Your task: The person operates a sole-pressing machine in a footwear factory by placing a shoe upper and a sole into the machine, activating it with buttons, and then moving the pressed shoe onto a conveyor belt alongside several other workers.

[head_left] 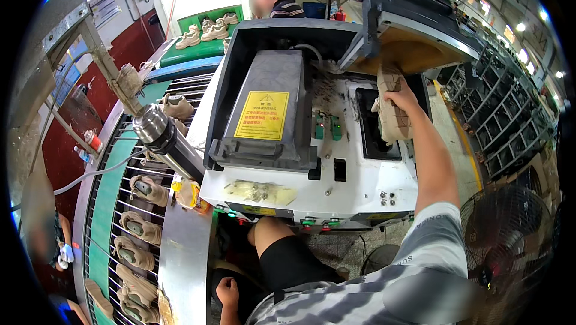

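Note:
My right hand (403,100) grips a beige shoe (394,123) by its side, with the sole facing partly up and to the right. The shoe is held over a black recess (379,152) in the white top of a machine (354,190). Above it, a raised lid (420,49) with a brown inner face stands open, and the shoe's far end comes close to its lower edge. My left hand (227,292) is curled into a loose fist beside my thigh, away from the machine; nothing shows in it.
Beside the recess, a grey cover (264,103) with a yellow label is down. Several beige shoes (141,229) sit on a roller conveyor (108,205) at left, near a steel cylinder (168,139) and a yellow-capped bottle (191,196). A fan (507,241) and metal racks (504,109) stand at right. A co-worker (279,4) is behind.

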`<state>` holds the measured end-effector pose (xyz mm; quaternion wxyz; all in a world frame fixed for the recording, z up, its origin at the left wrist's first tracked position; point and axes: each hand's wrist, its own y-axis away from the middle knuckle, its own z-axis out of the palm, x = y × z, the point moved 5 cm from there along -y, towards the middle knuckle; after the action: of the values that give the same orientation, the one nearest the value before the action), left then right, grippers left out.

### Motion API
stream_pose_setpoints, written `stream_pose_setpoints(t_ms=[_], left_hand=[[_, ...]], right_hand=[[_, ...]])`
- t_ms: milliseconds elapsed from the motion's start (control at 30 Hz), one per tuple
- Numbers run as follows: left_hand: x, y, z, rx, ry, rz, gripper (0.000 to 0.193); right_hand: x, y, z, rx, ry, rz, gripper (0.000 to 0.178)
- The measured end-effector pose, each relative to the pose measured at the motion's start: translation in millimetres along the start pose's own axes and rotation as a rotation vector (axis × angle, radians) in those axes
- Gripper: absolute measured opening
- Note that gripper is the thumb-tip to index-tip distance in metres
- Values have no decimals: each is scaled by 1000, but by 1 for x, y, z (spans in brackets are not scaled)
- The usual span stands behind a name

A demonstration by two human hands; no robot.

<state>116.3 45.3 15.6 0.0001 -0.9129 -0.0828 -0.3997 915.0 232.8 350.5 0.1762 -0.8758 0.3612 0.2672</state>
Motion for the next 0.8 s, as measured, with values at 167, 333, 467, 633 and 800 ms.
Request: stream_pose_setpoints(t_ms=[167,333,467,633,800], left_hand=[[6,4,14,-74,269,-119,9],[30,1,37,-149,211,-30,10],[63,-12,86,-330,203,28,17],[182,11,146,-712,92,291,22],[280,47,214,-1113,-17,587,27]], right_hand=[[61,-54,79,-160,216,126,115],[14,18,59,-174,369,193,110],[47,62,51,15,400,-72,77],[78,237,22,244,74,-616,26],[302,395,49,894,-838,332,29]])
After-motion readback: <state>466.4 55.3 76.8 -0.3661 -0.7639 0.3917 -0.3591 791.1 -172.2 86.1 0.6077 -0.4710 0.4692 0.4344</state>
